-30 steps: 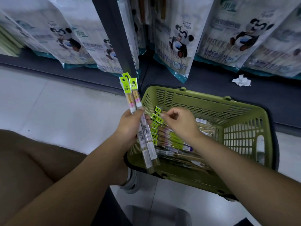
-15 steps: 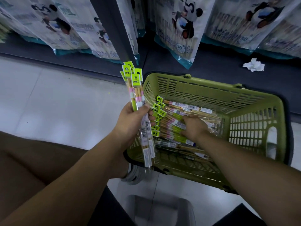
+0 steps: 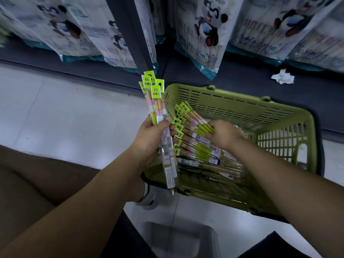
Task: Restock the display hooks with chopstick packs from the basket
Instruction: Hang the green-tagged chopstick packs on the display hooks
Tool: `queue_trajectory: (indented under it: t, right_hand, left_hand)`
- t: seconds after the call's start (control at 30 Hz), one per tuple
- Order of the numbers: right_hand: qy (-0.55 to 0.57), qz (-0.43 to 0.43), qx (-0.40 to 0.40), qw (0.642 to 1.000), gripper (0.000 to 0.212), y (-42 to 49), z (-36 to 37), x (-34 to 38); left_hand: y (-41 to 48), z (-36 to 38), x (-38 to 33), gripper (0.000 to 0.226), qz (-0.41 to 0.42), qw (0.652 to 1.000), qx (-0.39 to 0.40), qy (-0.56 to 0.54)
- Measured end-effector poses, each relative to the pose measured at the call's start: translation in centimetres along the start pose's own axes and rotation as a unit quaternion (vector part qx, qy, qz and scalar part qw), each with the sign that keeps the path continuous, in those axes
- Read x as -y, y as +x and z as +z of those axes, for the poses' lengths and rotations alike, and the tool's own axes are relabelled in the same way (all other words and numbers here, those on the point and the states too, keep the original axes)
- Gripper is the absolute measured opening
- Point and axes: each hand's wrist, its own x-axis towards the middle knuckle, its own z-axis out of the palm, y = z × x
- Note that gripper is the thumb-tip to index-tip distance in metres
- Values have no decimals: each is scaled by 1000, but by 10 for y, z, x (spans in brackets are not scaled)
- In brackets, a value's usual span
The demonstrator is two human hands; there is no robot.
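Head view: our left hand [image 3: 154, 138] clamped an upright bundle of packs [image 3: 158, 116] beside the basket [image 3: 242, 110]. Our right hand [image 3: 223, 134] pinched several packs inside it. Risk: overfilling the left grip could let slick sleeves slip out.

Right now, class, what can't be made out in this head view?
- Display hooks: cut off by the top edge.
- Pack count in left hand: packs overlap.
- Right hand grip: its fingers are hidden among the packs in the basket.
- Label print: too small, blurred.
- Lower layers of packs: covered by upper ones.
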Motion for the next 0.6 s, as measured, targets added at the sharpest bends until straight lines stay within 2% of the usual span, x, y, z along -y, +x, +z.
queue_trajectory:
  t: [0.1, 0.23, 0.3, 0.37, 0.47, 0.53, 0.6]
  right_hand:
    - [101, -27, -36, 994, 33, -10, -22, 26]
    - [260, -67, -58, 962, 24, -29, -34, 74]
    - [290, -92, -53, 951, 18, -42, -34, 96]
    - [257, -108, -39, 960, 12, -52, -33, 112]
    - [92, -87, -20, 992, 51, -61, -32, 123]
    - [-1, -74, -34, 997, 65, -64, -34, 125]
    - [-61, -84, -54, 993, 69, -66, -35, 125]
  left_hand:
    - [0, 4, 1, 7, -5, 1000, -14, 3]
    - [-3, 6, 0, 13, -6, 1000, -9, -18]
    - [-6, 9, -1, 23, 0, 998, 25, -50]
    - [-11, 13, -3, 33, -2, 996, 55, -74]
    - [-15, 14, -5, 51, -15, 995, 82, -61]
    - [-17, 13, -4, 59, -4, 995, 88, -42]
    - [-18, 13, -3, 59, 8, 995, 101, -22]
